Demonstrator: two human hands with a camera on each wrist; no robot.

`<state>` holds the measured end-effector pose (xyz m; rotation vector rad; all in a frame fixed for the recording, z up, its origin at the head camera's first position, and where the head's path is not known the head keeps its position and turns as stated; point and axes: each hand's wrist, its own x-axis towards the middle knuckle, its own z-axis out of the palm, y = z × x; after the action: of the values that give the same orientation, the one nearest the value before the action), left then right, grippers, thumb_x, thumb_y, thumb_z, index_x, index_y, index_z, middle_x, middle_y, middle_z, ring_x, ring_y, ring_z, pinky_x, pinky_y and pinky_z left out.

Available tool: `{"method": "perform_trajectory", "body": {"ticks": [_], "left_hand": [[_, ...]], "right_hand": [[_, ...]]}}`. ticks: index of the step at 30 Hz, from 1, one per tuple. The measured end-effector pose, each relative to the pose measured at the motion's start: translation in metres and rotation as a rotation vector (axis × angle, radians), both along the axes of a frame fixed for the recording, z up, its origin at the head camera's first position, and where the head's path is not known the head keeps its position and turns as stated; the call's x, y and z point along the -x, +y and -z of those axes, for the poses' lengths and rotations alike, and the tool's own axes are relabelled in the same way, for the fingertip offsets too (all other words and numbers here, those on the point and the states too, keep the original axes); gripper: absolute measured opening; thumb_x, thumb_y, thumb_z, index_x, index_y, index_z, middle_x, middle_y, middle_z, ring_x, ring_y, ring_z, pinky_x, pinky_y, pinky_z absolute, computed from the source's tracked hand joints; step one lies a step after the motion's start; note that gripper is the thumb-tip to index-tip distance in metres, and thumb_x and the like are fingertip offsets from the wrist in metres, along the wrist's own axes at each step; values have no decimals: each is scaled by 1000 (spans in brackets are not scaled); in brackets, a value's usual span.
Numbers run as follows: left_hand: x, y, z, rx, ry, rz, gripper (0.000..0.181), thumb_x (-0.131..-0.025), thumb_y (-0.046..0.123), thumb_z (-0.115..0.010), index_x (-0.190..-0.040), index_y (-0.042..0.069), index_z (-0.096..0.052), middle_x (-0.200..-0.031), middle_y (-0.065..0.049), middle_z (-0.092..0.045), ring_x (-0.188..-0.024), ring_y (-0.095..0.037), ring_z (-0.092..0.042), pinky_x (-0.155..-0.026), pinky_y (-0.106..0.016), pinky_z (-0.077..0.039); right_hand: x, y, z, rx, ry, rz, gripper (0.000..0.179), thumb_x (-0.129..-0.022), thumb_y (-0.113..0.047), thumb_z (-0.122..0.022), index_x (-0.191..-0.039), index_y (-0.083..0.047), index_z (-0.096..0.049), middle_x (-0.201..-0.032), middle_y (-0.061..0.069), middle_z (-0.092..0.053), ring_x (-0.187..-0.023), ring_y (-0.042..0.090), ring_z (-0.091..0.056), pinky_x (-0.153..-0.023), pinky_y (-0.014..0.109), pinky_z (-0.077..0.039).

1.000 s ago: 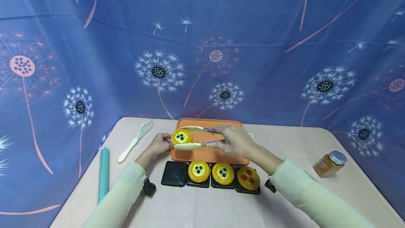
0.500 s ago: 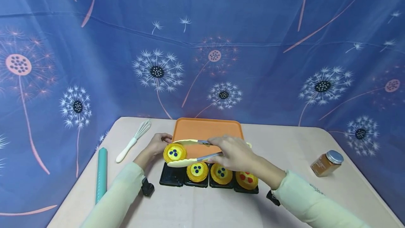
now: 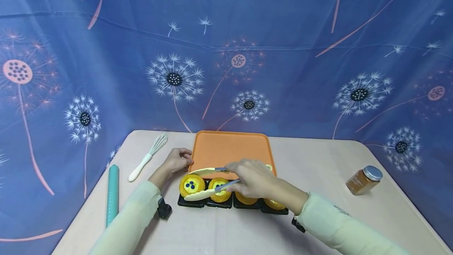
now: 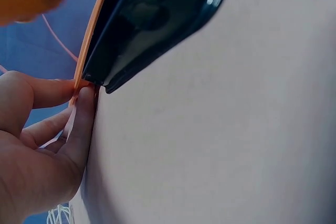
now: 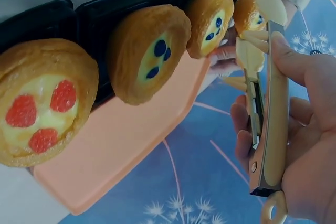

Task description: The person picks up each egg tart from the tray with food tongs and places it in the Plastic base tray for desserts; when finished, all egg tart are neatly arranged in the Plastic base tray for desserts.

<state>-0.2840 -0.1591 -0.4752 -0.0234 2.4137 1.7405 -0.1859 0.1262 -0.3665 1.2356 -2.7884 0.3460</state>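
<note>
My right hand [image 3: 252, 178] grips cream-tipped tongs [image 3: 199, 195]. The tong tips lie either side of an egg tart with blue berries [image 3: 192, 185], at the leftmost black plastic tray [image 3: 191, 203]. The right wrist view shows my fingers wrapped round the tongs' handle [image 5: 275, 114]. My left hand [image 3: 178, 160] pinches the left edge of the orange tray [image 3: 230, 148] between thumb and fingers. To the right, more tarts sit in black trays: two blue-berried tarts [image 5: 149, 56] and one red-topped tart [image 5: 47, 100], partly hidden by my right hand in the head view.
A white whisk [image 3: 148, 156] and a teal rod-like thing [image 3: 113, 192] lie at the left. On the right stands a jar with a silver lid [image 3: 364, 180]. A blue dandelion-print cloth [image 3: 297, 82] hangs behind the table [image 3: 318, 160].
The tongs have carried the blue-berried tart from above the orange tray's left side towards me and down to the leftmost black tray. My left hand has stayed by the orange tray's left edge.
</note>
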Motion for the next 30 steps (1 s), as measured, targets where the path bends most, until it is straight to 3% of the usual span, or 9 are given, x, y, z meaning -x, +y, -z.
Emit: {"method": "perform_trajectory", "body": {"ticks": [14, 22, 26, 30], "left_hand": [[0, 1, -1, -42, -42, -15, 35, -87, -6, -65, -121, -11, -59, -94, -13, -58, -69, -18, -59, -57, -29, -58], [-2, 1, 0, -46, -33, -6, 33, -88, -6, -65, -120, -12, -58, -94, -14, -57, -69, -18, -61, -60, -31, -60], [-2, 1, 1, -47, -25, -3, 34, -87, -6, -64, -121, -12, -58, -93, -14, -56, -68, -18, -60, -58, -30, -59], [-2, 0, 1, -38, -22, -4, 36, -87, -6, -64, -122, -11, -58, -94, -14, -56, -69, -18, -59, -58, -30, -59]], "right_hand": [[0, -11, 4, -75, 15, 13, 50, -83, -41, -79, -122, -12, -69, -103, -1, -72, -72, 13, -56, -47, 24, -39], [0, -13, 8, -86, 27, 10, 54, -81, -42, -82, -123, -10, -69, -102, 0, -72, -72, 13, -56, -47, 23, -39], [-2, -13, 4, -96, -1, 39, 64, -78, -47, -83, -128, -10, -66, -113, 0, -71, -84, 17, -62, -52, 26, -45], [-5, -10, -4, -73, -55, 76, 75, -75, -53, -83, -132, -10, -63, -122, 1, -68, -104, 24, -64, -66, 36, -55]]}}
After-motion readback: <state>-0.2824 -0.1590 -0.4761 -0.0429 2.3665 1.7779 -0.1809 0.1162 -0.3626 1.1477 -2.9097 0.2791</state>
